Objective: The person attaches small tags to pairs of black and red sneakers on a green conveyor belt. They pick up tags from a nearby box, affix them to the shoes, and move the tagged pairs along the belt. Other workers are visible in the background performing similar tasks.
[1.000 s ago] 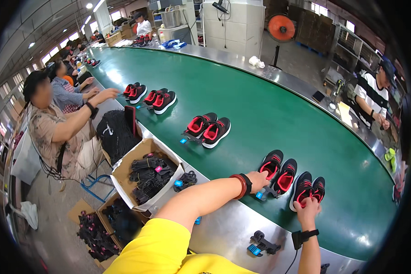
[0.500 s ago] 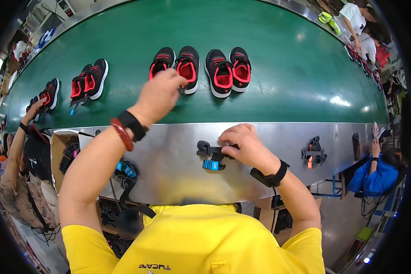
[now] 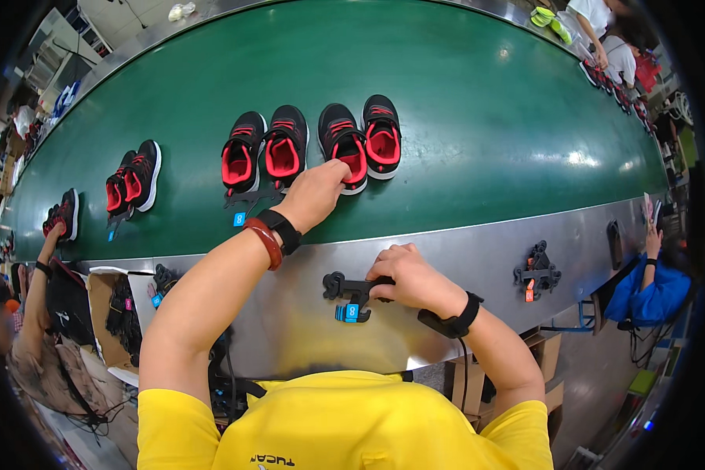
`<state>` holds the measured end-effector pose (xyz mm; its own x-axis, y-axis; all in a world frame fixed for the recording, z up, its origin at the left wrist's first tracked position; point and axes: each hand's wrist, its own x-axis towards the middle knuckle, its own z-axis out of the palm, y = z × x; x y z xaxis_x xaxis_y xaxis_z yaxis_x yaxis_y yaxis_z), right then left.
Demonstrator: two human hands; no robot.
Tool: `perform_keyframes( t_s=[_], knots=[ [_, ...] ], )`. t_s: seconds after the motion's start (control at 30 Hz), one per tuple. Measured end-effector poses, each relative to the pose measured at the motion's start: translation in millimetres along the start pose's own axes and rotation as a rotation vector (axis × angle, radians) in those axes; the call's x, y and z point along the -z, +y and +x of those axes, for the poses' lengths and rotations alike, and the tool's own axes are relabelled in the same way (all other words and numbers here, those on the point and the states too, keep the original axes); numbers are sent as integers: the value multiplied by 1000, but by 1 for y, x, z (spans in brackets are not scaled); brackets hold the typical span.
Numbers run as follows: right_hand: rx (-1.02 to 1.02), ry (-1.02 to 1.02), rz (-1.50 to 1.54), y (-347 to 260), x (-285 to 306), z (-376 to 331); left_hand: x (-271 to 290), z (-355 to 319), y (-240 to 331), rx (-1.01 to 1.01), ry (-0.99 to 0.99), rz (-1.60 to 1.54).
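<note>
My left hand (image 3: 315, 196) reaches over the green belt, its fingers pinched at the heel collar of a black sneaker (image 3: 343, 141) with red lining. That shoe's mate (image 3: 381, 139) stands against its right side. Just left is another pair of sneakers (image 3: 284, 145), with a black plastic shoe hanger (image 3: 247, 197) and its blue tag at the heels. Over the metal ledge, my right hand (image 3: 411, 276) has its thumb and fingers closed on a small stack of black shoe hangers (image 3: 358, 290), blue tags hanging toward me.
Another stack of black hangers with an orange tag (image 3: 536, 274) lies to the right on the metal ledge (image 3: 470, 235). An open cardboard box (image 3: 106, 313) stands at the left. More sneakers (image 3: 133, 180) sit farther left, where a co-worker's hand (image 3: 53, 235) touches a pair.
My left hand has gone from the left pair's heels to the sneaker on its right. A tagged hanger now shows at the left pair. The shoes appear farther left and nearer; my right hand stays at the hangers.
</note>
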<state>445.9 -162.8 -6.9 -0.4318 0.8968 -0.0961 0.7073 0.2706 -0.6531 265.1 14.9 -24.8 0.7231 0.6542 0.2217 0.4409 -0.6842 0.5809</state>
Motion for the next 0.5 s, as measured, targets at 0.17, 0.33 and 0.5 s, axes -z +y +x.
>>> perform_keyframes(
  t_s=[0.17, 0.33, 0.5],
  knots=[
    [-390, 100, 818, 24, 13, 8, -1, -16, 4, -27, -24, -50],
    [-554, 212, 850, 6, 36, 29, -7, -29, 2, -62, 1, 4],
    [-537, 200, 881, 14, 28, 40, -8, -25, 2, -45, 33, -17]
  ],
)
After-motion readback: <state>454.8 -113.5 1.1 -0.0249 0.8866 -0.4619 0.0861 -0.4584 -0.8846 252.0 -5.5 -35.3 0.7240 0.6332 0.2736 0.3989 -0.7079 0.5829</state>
